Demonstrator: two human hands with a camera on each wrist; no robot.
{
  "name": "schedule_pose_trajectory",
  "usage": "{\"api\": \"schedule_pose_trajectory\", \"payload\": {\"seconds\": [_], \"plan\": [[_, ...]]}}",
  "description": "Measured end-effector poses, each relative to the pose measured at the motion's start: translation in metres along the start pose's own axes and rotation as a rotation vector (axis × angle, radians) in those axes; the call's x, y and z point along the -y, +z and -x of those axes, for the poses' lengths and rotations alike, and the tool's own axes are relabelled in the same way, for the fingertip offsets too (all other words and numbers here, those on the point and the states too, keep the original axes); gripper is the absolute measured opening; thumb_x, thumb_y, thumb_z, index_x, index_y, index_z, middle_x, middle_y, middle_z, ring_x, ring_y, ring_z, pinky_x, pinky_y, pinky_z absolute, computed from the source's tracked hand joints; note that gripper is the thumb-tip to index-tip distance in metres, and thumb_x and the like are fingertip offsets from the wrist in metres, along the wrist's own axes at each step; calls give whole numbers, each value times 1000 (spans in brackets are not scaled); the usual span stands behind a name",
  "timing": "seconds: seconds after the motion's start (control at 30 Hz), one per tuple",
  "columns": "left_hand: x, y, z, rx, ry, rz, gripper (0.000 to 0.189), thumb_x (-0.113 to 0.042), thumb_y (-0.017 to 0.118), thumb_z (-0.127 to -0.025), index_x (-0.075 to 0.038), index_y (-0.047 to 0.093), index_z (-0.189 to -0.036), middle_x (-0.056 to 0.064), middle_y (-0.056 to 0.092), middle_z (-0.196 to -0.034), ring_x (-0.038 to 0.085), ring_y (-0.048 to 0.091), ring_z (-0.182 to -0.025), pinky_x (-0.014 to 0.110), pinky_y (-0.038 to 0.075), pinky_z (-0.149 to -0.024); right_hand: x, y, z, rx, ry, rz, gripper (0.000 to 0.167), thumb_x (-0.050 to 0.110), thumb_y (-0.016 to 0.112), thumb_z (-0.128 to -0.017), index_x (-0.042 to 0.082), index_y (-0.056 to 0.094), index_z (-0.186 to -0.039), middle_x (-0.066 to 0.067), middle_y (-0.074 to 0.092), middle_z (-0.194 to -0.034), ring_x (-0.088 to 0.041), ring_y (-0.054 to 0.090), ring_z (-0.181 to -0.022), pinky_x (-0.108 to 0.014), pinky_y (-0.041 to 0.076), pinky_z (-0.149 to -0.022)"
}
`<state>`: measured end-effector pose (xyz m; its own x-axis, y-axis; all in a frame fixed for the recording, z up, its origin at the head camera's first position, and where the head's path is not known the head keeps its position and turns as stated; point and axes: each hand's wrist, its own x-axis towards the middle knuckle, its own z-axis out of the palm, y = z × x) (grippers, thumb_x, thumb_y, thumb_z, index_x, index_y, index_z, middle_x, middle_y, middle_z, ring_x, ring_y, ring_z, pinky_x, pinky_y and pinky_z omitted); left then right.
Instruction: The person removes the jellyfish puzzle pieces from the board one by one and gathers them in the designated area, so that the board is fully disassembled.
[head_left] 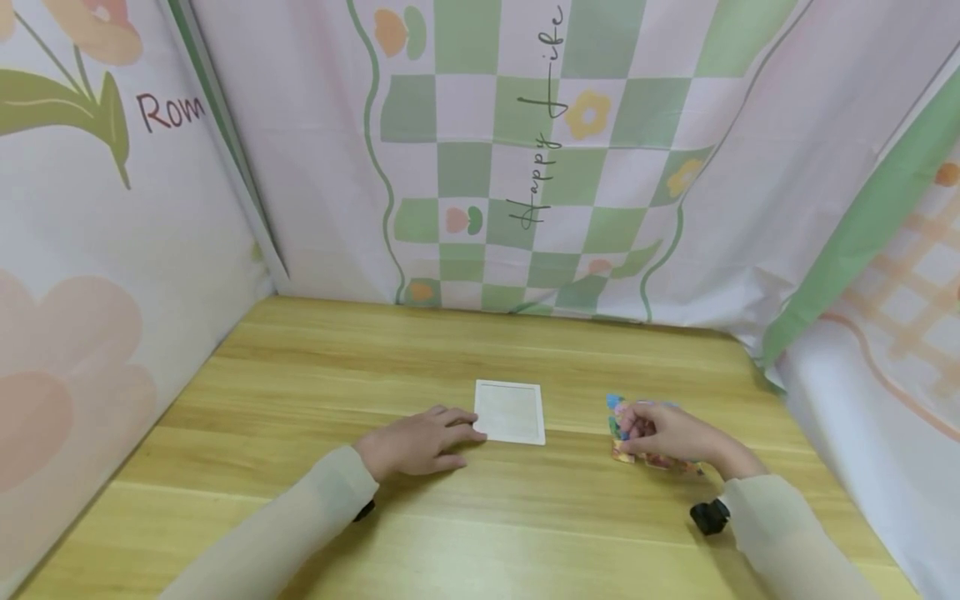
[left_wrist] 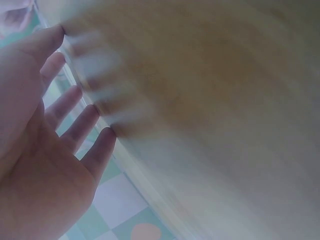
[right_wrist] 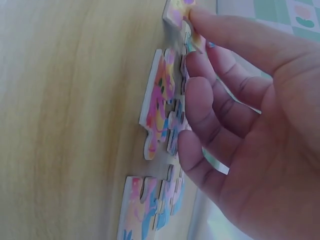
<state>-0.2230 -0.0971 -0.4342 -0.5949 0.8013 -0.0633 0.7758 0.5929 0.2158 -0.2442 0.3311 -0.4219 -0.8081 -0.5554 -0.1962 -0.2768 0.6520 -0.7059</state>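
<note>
In the head view a square white puzzle tray with a thin raised border lies flat at mid-table. My left hand rests beside it, fingers stretched out and fingertips at its left edge. To the right, my right hand is over a group of colourful jigsaw pieces. Thumb and fingers pinch one puzzle piece, pink and yellow, which stands tilted in the right wrist view. Several other puzzle pieces lie below the fingers, picture side up, partly hidden by the hand in the head view.
The wooden table is bounded by a printed curtain at the back and cloth walls at both sides. Small black wrist cameras sit under the sleeves.
</note>
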Motion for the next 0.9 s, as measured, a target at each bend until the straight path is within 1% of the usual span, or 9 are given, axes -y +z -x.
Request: {"api": "schedule_pose_trajectory", "payload": {"seconds": [0.23,0.47,0.67,0.8,0.9], "plan": [[0,-1,0,-1,-4,2,46,-33,55,-105,-17,51,-147,10,40,-155,30,40,-139,43,35,-114,5,1,0,-12,-11,-15,28,21,73,-94,0,58,-104,-9,57,-88,-15,54,-71,-24,48,-60],[1,0,0,3,-8,4,46,-33,54,-105,-17,51,-147,10,40,-155,29,39,-139,43,35,-114,4,1,-2,-15,-7,-23,28,19,74,-93,0,57,-105,-9,56,-88,-15,53,-73,-23,48,-61],[1,-1,0,-13,-10,68,45,-32,58,-103,-18,52,-146,9,41,-154,30,39,-139,46,36,-114,2,1,-3,-22,-5,-14,27,20,73,-93,1,57,-105,-9,56,-89,-16,53,-74,-24,49,-61],[3,-1,0,-28,11,101,44,-30,60,-103,-17,53,-144,11,42,-152,31,41,-138,47,36,-113,0,2,-1,-40,-14,-7,26,20,72,-95,2,59,-107,-8,57,-91,-16,54,-76,-24,50,-63],[5,-1,0,-41,34,117,43,-29,61,-102,-16,54,-143,12,43,-151,31,41,-137,48,36,-113,-1,2,0,-80,-16,25,22,21,68,-98,3,61,-109,-7,59,-91,-16,55,-75,-26,51,-63]]}}
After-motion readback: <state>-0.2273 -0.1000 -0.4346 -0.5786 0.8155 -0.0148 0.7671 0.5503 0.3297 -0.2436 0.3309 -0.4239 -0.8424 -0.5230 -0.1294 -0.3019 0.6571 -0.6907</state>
